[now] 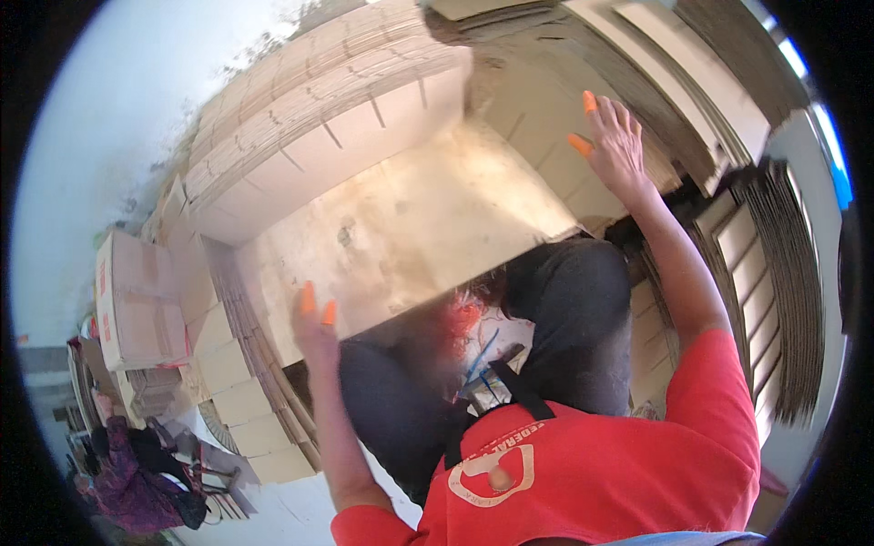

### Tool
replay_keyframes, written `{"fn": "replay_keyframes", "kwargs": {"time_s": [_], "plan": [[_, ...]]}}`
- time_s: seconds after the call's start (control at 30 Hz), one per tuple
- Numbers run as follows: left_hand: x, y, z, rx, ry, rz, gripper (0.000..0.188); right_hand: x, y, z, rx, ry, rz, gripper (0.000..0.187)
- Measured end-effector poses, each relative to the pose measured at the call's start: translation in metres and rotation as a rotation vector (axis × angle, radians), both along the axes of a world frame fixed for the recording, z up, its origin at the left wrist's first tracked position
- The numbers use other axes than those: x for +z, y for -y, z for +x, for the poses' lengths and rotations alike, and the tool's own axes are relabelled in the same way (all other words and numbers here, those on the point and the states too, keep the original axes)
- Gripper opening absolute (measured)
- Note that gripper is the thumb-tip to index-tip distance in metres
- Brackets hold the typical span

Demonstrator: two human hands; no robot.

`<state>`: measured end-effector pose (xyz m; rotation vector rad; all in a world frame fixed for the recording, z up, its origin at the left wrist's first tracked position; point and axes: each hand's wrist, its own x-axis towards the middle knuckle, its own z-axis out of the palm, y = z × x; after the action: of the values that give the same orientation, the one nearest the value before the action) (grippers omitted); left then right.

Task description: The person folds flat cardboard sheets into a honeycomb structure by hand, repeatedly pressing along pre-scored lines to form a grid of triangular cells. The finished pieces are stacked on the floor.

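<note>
My left hand (316,329), blurred, hovers at the near left edge of a pale wooden board (428,218). Orange finger cots cover its thumb and one fingertip, which stand apart with nothing visible between them. My right hand (616,146) is stretched out on the far right with its fingers spread. It too wears orange cots on the thumb and a finger, and holds nothing. Beneath it is a brown cardboard sheet (533,114) at the board's right side; whether the hand touches it I cannot tell.
Slotted cardboard (337,118) is stacked along the board's far side. More flat cardboard (774,291) stands to the right, and other stacks (241,382) to the left. Behind those is a closed carton (141,300). Red strands (462,318) lie between my knees. Another person (137,473) sits at lower left.
</note>
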<state>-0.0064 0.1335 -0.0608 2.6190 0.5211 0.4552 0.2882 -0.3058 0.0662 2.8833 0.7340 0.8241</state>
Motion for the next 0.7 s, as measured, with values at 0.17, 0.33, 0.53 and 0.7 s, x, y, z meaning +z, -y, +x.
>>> {"fn": "replay_keyframes", "kwargs": {"time_s": [0.17,0.33,0.53,0.7], "plan": [[0.017,0.055,0.013,-0.214,-0.006,-0.083,0.041,-0.016,0.048,0.015,-0.102,-0.192,-0.003,0.055],[0.038,0.066,0.014,-0.224,-0.022,-0.028,0.031,-0.016,0.057,0.032,-0.163,-0.196,0.281,0.040],[0.053,0.056,0.039,-0.206,-0.055,-0.037,0.031,0.024,0.029,0.006,-0.272,-0.347,0.273,0.037],[0.076,0.056,0.124,-0.236,-0.012,0.028,0.038,-0.013,0.040,0.015,-0.240,-0.314,0.355,0.041]]}}
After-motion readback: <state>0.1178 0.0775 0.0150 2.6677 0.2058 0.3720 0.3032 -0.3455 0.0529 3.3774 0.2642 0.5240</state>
